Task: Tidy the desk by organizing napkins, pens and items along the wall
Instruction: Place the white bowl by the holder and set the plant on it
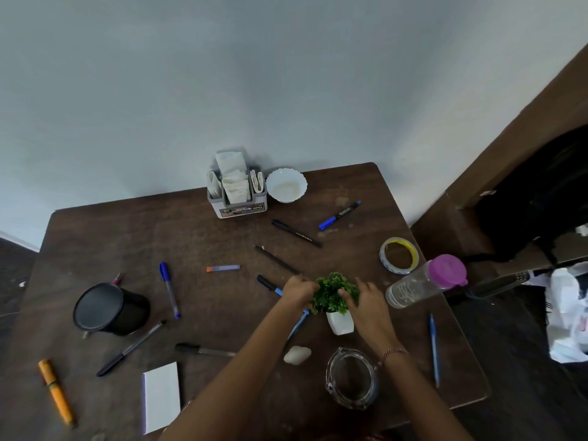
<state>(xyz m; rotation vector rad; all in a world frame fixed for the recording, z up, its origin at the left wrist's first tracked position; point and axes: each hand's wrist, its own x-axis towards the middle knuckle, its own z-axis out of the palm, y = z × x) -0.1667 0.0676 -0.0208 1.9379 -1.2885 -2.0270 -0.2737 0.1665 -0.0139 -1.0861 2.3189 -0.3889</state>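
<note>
Cupping: both hands around small potted plant (334, 292), mid-desk
left hand (297, 292): fingers curled into leaves
right hand (366, 300): curled on leaves, white pot (340, 323) uncovered
napkin holder (237, 189): against wall, beside white bowl (286, 185)
pens: scattered over desk (127, 237)

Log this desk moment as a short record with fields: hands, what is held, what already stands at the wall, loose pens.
left hand: on the plant's leaves
right hand: on the leaves, other side
plant: upright in a white pot, mid-desk
at wall: napkin holder, white bowl
loose pens: many, scattered, e.g. blue pen
black cup: left side, away from wall
</note>
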